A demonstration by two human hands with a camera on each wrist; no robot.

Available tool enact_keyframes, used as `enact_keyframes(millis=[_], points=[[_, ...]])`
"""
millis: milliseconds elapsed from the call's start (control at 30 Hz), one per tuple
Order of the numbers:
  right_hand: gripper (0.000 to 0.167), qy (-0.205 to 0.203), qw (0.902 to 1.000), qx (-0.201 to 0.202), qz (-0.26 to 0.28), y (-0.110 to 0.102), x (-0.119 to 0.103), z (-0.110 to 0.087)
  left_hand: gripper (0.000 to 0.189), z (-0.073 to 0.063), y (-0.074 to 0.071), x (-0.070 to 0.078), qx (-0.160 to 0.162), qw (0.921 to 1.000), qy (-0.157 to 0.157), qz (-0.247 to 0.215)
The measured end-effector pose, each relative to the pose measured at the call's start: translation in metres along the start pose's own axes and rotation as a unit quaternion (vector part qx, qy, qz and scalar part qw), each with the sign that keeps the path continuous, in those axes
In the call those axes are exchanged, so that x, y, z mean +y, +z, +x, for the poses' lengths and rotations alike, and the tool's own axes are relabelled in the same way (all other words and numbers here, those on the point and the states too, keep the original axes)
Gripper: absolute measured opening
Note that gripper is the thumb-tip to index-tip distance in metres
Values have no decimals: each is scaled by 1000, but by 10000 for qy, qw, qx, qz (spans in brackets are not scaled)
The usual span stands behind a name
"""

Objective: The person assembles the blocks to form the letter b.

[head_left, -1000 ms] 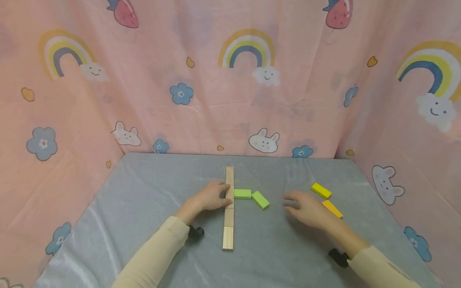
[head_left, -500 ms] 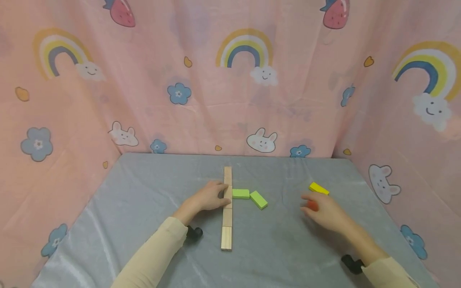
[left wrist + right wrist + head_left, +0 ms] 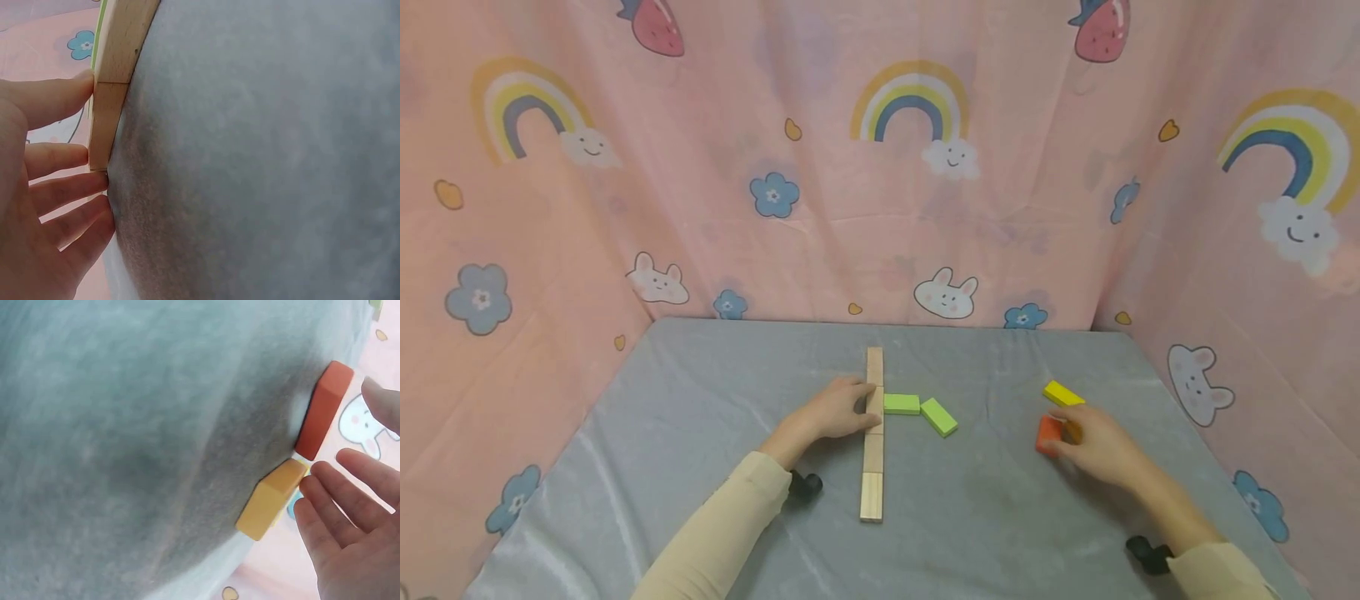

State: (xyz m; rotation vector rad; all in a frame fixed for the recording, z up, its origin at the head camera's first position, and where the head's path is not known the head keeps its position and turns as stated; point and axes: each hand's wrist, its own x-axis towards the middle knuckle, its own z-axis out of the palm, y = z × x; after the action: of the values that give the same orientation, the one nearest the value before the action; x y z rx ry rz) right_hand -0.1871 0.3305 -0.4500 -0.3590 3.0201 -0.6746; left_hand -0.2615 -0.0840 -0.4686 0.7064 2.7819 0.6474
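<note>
A straight row of pale wooden blocks (image 3: pixel 873 454) lies on the grey cloth. My left hand (image 3: pixel 829 408) rests against the row's left side, thumb and index finger touching a middle block; in the left wrist view its fingers are nearly straight. My right hand (image 3: pixel 1101 446) is over the right part of the table, by a red block (image 3: pixel 1047 436) and an orange block (image 3: pixel 265 503). In the right wrist view the thumb stands apart from the red block and the fingers are extended, their tips close to the orange one. Behind that hand lies a yellow block (image 3: pixel 1063 392).
Two light green blocks touch the row's right side end to end: one straight green block (image 3: pixel 901 404) and one angled green block (image 3: pixel 938 417). A pink patterned curtain (image 3: pixel 820 250) surrounds the table. Each wrist carries a black camera (image 3: pixel 805 485).
My right hand has moved right, over toward the orange block, and the red block has come into view at its fingers. My left hand and the wooden row stay put.
</note>
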Motion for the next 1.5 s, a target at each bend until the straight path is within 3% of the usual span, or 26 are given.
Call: enact_keyframes(millis=[633, 1500], points=[[60, -291, 9996, 30, 33, 9, 5, 6, 63, -1, 0, 1, 29, 10000, -35, -72], [52, -770, 9964, -247, 242, 29, -55, 15, 64, -1, 0, 1, 29, 9999, -83, -76]])
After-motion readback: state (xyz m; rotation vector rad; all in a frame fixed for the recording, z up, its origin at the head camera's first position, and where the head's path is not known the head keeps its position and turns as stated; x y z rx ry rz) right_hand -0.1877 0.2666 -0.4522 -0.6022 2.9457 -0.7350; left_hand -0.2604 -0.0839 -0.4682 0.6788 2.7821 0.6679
